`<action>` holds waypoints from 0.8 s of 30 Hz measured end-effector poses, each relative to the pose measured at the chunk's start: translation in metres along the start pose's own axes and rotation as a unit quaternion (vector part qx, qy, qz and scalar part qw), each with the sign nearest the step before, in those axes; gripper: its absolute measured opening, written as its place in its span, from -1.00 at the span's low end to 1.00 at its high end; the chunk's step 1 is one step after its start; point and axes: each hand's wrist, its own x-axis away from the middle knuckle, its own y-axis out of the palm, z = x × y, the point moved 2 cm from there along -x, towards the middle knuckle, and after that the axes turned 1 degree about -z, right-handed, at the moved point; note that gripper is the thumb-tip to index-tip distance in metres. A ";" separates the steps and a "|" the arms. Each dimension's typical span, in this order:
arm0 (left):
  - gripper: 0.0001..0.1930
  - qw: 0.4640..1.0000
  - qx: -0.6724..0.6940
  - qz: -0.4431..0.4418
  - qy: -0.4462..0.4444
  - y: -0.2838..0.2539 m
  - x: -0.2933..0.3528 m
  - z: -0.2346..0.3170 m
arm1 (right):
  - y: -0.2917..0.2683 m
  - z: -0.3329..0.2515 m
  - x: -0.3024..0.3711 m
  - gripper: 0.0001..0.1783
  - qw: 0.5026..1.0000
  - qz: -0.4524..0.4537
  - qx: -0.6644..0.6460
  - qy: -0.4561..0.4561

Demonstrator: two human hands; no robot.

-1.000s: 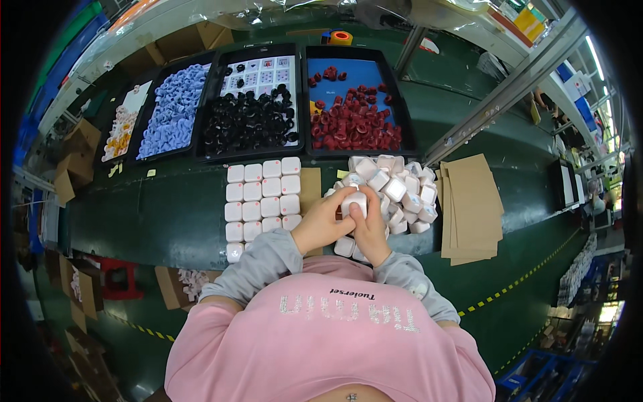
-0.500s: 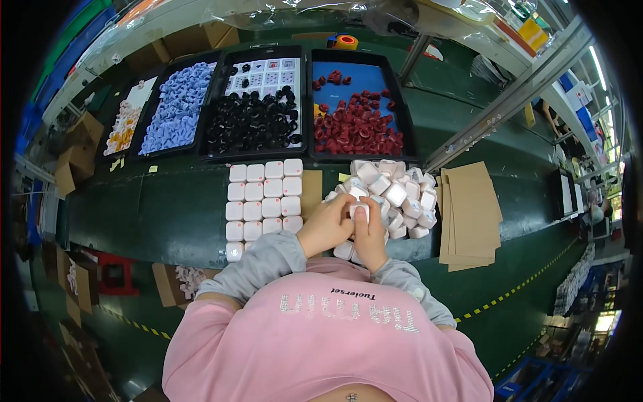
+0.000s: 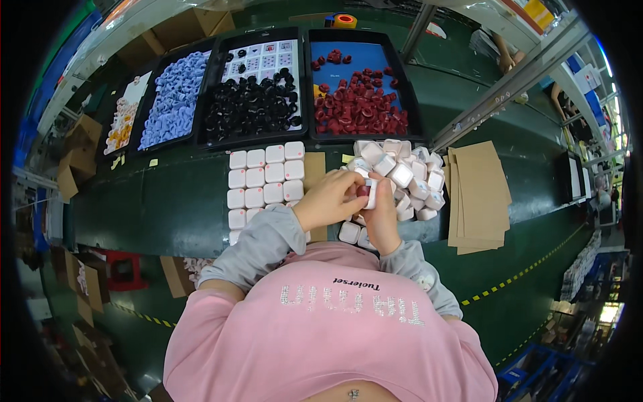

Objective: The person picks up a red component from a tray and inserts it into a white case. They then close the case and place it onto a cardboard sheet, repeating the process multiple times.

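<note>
"What lettering do we see?"

"Across the pink shirt (image 3: 321,355), we make out a line of dark print (image 3: 353,281) above large sparkling letters (image 3: 388,307)."

"And elsewhere?"

"We spot tiny white print (image 3: 335,76) on the blue liner (image 3: 365,53), too small to read; nor can we read the red-marked white boxes (image 3: 274,173)."

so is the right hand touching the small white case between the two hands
Touching: in the head view, the right hand has its thumb against the small white case, no gap showing.
</note>
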 end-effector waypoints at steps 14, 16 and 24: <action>-0.78 0.994 0.103 -0.041 -0.001 0.013 0.007 -0.013 | -0.012 -0.004 0.001 -0.53 0.998 -0.043 0.000 0.052; -0.75 0.994 0.106 -0.026 0.001 0.011 0.002 -0.013 | -0.011 -0.010 -0.002 -0.51 0.993 -0.073 -0.062 0.067; -0.74 0.994 0.107 -0.007 0.010 0.008 -0.023 -0.036 | -0.065 -0.012 -0.026 -0.48 0.992 -0.056 -0.102 0.044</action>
